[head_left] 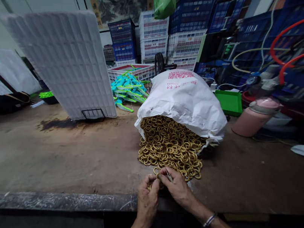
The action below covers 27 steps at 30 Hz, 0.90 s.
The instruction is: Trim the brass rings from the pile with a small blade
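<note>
Both hands meet at the table's front edge, just before a heap of brass-coloured rings (172, 153) spilling from a white woven sack (181, 98). My left hand (147, 198) is closed, thumb against fingers, with brass rings in its grip. My right hand (177, 186) is closed too; a small, thin, silvery metal tool (168, 175) sticks out between its fingers, its kind too small to make out. The right thumb and fingertips touch a ring (156, 171) at the left fingertips. The fingers partly hide what lies between them.
A tall white ribbed panel (76, 64) stands upright on the brown table (46, 156). Behind are turquoise-and-green plastic pieces (128, 89) and stacked crates (153, 30). On the right are a pink bottle (252, 118), a green tray (228, 101) and orange hoses (280, 53).
</note>
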Motion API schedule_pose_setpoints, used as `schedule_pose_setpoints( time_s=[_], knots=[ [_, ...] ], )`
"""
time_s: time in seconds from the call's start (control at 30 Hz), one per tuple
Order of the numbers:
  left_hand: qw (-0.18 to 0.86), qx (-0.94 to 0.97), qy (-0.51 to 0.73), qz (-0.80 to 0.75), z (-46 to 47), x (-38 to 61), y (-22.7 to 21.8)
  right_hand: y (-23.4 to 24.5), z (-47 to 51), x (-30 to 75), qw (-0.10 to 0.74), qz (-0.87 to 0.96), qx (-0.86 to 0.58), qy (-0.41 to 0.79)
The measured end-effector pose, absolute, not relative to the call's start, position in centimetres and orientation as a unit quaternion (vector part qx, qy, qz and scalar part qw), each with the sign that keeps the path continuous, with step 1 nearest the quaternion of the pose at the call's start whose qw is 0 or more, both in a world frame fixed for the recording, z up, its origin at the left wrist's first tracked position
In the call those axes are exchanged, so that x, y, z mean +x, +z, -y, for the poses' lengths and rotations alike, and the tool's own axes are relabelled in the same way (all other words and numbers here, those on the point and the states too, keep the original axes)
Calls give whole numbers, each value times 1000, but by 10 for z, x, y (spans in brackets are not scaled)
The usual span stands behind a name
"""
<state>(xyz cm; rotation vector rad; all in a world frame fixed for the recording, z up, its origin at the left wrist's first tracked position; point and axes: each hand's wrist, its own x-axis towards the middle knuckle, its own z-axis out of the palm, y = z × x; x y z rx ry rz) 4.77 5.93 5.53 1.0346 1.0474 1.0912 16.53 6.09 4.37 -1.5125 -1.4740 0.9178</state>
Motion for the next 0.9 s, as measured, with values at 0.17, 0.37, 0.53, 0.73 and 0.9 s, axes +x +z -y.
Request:
schedule_pose_setpoints(
  time_s=[0.17,0.37,0.53,0.73,0.9],
  knots=[
    [579,503,457,-451,-59,45,54,52,-57,171,325,667,-613,273],
    [541,565,429,-452,-59,41,51,54,-53,178,308,729,-565,234],
    [566,547,435,-437,-59,40,51,44,-58,173,363,634,-564,384],
    [640,488,395,-444,-58,40,54,35,-62,171,429,512,-545,506],
    [572,537,433,-444,-57,41,50,42,-61,171,405,540,-564,476]
  ],
)
